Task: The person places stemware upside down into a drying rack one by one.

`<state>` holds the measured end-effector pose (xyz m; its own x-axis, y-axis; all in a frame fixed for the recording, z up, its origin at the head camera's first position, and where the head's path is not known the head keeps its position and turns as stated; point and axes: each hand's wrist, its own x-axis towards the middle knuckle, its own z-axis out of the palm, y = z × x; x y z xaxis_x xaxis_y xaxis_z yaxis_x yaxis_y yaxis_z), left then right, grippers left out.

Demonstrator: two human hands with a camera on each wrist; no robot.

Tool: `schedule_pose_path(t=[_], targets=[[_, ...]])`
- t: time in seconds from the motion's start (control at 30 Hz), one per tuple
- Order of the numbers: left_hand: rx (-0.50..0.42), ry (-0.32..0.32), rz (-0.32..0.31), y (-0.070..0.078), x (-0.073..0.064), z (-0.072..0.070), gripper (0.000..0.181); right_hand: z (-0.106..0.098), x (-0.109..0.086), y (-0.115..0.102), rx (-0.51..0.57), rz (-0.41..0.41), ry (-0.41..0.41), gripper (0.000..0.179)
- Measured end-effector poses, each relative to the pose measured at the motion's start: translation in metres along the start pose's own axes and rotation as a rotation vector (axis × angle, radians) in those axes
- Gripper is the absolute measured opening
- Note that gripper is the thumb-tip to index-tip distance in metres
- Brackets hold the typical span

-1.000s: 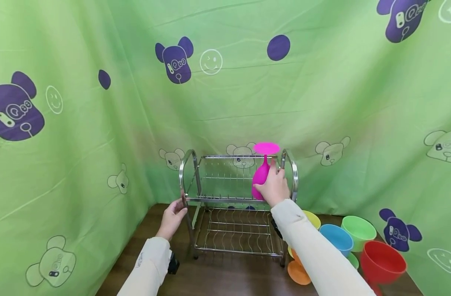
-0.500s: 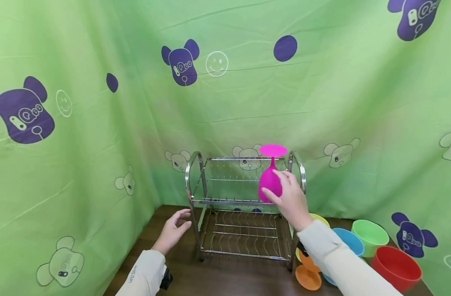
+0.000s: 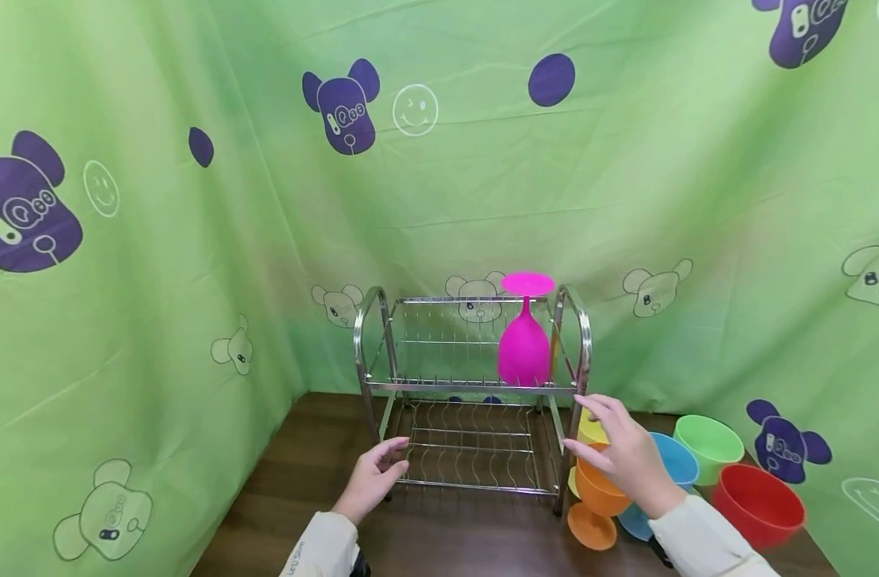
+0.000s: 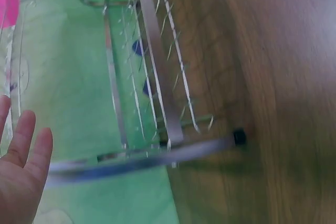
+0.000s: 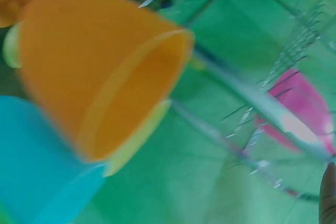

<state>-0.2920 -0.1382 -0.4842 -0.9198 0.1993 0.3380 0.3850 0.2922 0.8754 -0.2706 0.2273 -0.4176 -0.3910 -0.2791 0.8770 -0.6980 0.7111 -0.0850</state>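
Observation:
A magenta plastic goblet (image 3: pixel 524 351) stands upside down at the right end of the upper tier of a metal dish rack (image 3: pixel 468 490), its round foot uppermost. My right hand (image 3: pixel 625 453), thumb and fingers spread apart, hovers by the rack's right post. Just below it is an orange goblet (image 3: pixel 601 486), which the hand partly overlaps in the head view; the cup (image 5: pixel 100 61) looms large in the right wrist view. My left hand (image 3: pixel 372 479) holds nothing and hangs before the rack's lower front left corner, fingers loosely bent.
To the right of the rack, more upright goblets crowd the brown table (image 3: pixel 280 481): yellow (image 3: pixel 592 429), blue (image 3: pixel 675 458), green (image 3: pixel 709 445) and red (image 3: pixel 760 503). A green printed curtain (image 3: pixel 439 184) closes off the back and sides.
My right hand has let go of the magenta goblet, leaving it on the upper tier, and moved down and right toward the orange one. My left hand has left the rack's post, moving right and down.

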Motion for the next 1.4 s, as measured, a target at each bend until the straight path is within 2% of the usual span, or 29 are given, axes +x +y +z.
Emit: schedule_pose_path(t=[0.23,0.33,0.47,0.57,0.63,0.73,0.83,0.97,1.07,1.13,1.2,1.3,1.4], targets=[[0.006,-0.033,0.058,0.004,0.001,0.022,0.032,-0.022,-0.036,0.007,0.009,0.264,-0.062,0.062],[0.072,-0.047,0.104,0.007,0.000,0.028,0.032,-0.024,-0.049,0.006,0.063,0.431,-0.060,0.062],[0.191,-0.069,0.192,0.008,-0.002,0.034,0.035,-0.017,-0.067,0.000,0.191,0.741,0.001,0.058],[0.273,-0.101,0.244,0.007,-0.005,0.038,0.036,-0.009,-0.082,-0.006,0.247,0.945,0.055,0.061],[0.289,-0.127,0.251,0.008,-0.007,0.042,0.036,-0.003,-0.092,-0.011,0.250,1.055,0.101,0.063],[0.311,-0.170,0.273,0.011,-0.008,0.053,0.035,0.004,-0.103,-0.016,0.229,1.170,0.185,0.065],[0.407,-0.237,0.356,0.016,-0.007,0.066,0.037,0.011,-0.111,-0.017,0.219,1.235,0.254,0.069],[0.605,-0.284,0.551,0.022,-0.005,0.081,0.042,0.023,-0.120,-0.017,0.258,1.274,0.288,0.078],[0.746,-0.279,0.722,0.025,-0.002,0.086,0.045,0.033,-0.126,-0.016,0.264,1.287,0.257,0.086],[0.873,-0.278,0.847,0.026,-0.001,0.088,0.047,0.039,-0.130,-0.016,0.230,1.308,0.195,0.091],[0.985,-0.308,0.940,0.025,0.000,0.090,0.049,0.045,-0.135,-0.016,0.200,1.321,0.140,0.095],[1.092,-0.365,1.009,0.024,-0.002,0.091,0.051,0.054,-0.140,-0.015,0.174,1.328,0.099,0.097],[1.116,-0.415,0.992,0.024,-0.002,0.094,0.052,0.061,-0.138,-0.012,0.179,1.310,0.118,0.092]])
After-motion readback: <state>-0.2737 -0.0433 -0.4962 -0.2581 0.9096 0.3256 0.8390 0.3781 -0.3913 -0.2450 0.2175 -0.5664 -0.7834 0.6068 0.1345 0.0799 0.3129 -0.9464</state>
